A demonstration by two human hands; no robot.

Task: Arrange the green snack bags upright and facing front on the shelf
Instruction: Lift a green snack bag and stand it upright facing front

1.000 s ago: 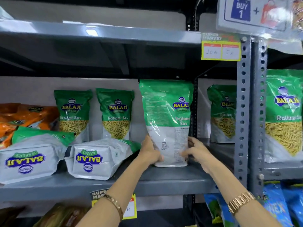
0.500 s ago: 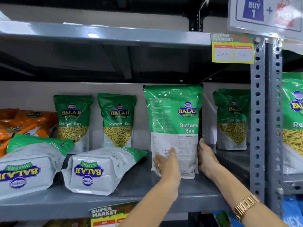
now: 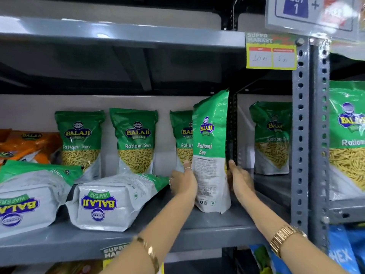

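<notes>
I hold a green and white snack bag (image 3: 210,147) upright on the grey shelf (image 3: 207,226), turned so its back panel and narrow edge face me. My left hand (image 3: 182,183) grips its left side and my right hand (image 3: 240,179) its right side. Three green bags stand upright and face front at the back: one (image 3: 80,139), a second (image 3: 135,140) and a third (image 3: 182,139) partly hidden behind the held bag. Two more lie on their sides with bottoms toward me, one at the far left (image 3: 29,196) and one in the middle (image 3: 116,198).
Orange bags (image 3: 25,145) lie at the far left. A dark upright post (image 3: 233,127) divides the bay; another green bag (image 3: 271,137) stands beyond it. The grey perforated rack post (image 3: 300,135) is to the right, with a large green bag (image 3: 347,139) past it. A price tag (image 3: 271,51) hangs above.
The held bag has turned from showing its broad back to nearly edge-on, and it sits further right. A third upright bag behind it has come into sight. The camera moved closer.
</notes>
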